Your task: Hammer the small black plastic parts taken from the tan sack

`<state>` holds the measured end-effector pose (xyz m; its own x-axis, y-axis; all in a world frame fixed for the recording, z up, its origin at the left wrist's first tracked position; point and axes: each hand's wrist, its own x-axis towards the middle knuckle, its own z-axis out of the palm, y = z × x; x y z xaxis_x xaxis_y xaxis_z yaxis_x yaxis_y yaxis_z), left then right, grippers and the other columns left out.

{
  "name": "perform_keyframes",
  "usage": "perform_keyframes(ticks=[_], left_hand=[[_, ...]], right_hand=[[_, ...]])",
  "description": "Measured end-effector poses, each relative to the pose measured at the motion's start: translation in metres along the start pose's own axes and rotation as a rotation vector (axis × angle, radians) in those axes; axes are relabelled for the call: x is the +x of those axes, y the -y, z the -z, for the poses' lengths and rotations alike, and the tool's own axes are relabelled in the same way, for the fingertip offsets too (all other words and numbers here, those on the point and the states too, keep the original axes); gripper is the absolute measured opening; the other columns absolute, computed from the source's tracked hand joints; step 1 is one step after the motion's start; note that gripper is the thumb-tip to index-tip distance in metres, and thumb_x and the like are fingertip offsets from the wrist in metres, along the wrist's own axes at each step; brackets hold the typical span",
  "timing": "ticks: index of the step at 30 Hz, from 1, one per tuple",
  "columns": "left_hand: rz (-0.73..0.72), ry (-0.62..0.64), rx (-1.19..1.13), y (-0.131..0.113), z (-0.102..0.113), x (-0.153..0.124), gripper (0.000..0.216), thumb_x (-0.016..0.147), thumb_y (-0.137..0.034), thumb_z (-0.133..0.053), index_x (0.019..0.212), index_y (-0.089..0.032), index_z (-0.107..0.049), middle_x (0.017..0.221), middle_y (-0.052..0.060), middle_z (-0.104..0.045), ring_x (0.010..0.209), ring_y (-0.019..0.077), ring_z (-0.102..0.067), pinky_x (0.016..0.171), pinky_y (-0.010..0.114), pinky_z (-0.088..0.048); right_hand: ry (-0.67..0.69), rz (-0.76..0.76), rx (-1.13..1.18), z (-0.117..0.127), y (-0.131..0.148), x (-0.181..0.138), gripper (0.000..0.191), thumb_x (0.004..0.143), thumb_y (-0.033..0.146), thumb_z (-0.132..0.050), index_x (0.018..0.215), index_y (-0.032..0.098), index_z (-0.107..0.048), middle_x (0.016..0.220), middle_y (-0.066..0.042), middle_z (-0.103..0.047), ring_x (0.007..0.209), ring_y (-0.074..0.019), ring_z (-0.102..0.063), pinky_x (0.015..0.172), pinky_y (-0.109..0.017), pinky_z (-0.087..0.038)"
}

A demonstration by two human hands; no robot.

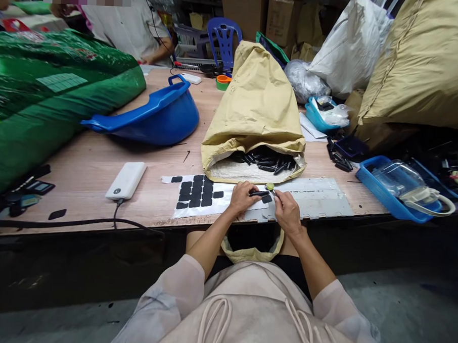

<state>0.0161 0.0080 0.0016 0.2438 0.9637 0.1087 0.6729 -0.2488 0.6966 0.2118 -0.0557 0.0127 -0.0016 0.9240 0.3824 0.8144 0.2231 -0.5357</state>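
Note:
My left hand (242, 197) is closed on a slim black plastic piece (259, 193), which points to the right over the table's front edge. In the closed fingers of my right hand (288, 213) is a small tool with a round yellow-green head (270, 186); its exact kind is hard to make out. The two hands are close together, the head just beyond the black piece. Under them lies a grey board (319, 195), with a black square pad (266, 199) near my fingers. Left of my left hand, a white sheet (221, 211) carries rows of black rounded pads (195, 191).
A tan sack (262, 97) lies mouth toward me, with black pieces (269, 160) inside. Another open bag (248, 254) sits between my legs. Around stand a blue basin (155, 115), a white power bank (126, 180) with a cable, and a blue tray (387, 193). A person (125, 25) sits across.

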Motion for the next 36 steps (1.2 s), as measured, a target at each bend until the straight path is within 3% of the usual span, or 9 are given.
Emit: perform_keyframes(ticks=[11,21,26,32,36], left_hand=[[0.041,-0.006,0.001,-0.003,-0.002,0.001,0.02,0.078,-0.028,-0.085,0.095,-0.025,-0.074,0.102,0.003,-0.072,0.103,0.0252,-0.059,0.095,0.04,-0.046],[0.04,0.008,-0.011,-0.008,0.002,0.0,0.016,0.079,-0.026,-0.083,0.093,-0.026,-0.075,0.098,0.002,-0.072,0.103,0.0257,-0.059,0.096,0.041,-0.046],[0.059,0.007,-0.02,-0.008,0.0,0.001,0.018,0.079,-0.026,-0.084,0.094,-0.026,-0.075,0.101,0.002,-0.072,0.105,0.0263,-0.059,0.096,0.041,-0.045],[0.039,0.015,-0.017,-0.007,0.001,0.001,0.017,0.081,-0.03,-0.084,0.093,-0.026,-0.073,0.102,0.003,-0.071,0.106,0.0264,-0.058,0.095,0.041,-0.045],[0.051,0.017,-0.01,-0.009,0.002,0.0,0.015,0.082,-0.027,-0.082,0.09,-0.024,-0.07,0.103,0.003,-0.072,0.106,0.0266,-0.058,0.094,0.04,-0.044]], right_hand=[[0.032,0.016,-0.01,-0.009,0.017,-0.006,0.037,0.103,0.025,-0.045,0.129,0.02,-0.071,0.107,-0.011,-0.072,0.097,-0.0217,-0.068,0.088,-0.031,-0.055],[-0.049,0.023,0.027,0.005,0.024,0.007,0.04,0.106,0.027,-0.042,0.135,0.02,-0.067,0.115,-0.012,-0.072,0.105,-0.0218,-0.068,0.092,-0.032,-0.054],[0.034,0.008,-0.034,0.0,0.023,0.003,0.04,0.102,0.021,-0.044,0.132,0.021,-0.07,0.105,-0.01,-0.072,0.096,-0.0216,-0.068,0.085,-0.031,-0.055],[0.013,0.068,-0.015,0.002,0.034,0.004,0.039,0.105,0.025,-0.043,0.136,0.022,-0.068,0.109,-0.009,-0.071,0.1,-0.0206,-0.067,0.088,-0.03,-0.054],[0.081,0.085,-0.059,-0.004,0.041,0.001,0.04,0.105,0.024,-0.042,0.134,0.023,-0.069,0.103,-0.008,-0.07,0.09,-0.0193,-0.066,0.08,-0.027,-0.052]])
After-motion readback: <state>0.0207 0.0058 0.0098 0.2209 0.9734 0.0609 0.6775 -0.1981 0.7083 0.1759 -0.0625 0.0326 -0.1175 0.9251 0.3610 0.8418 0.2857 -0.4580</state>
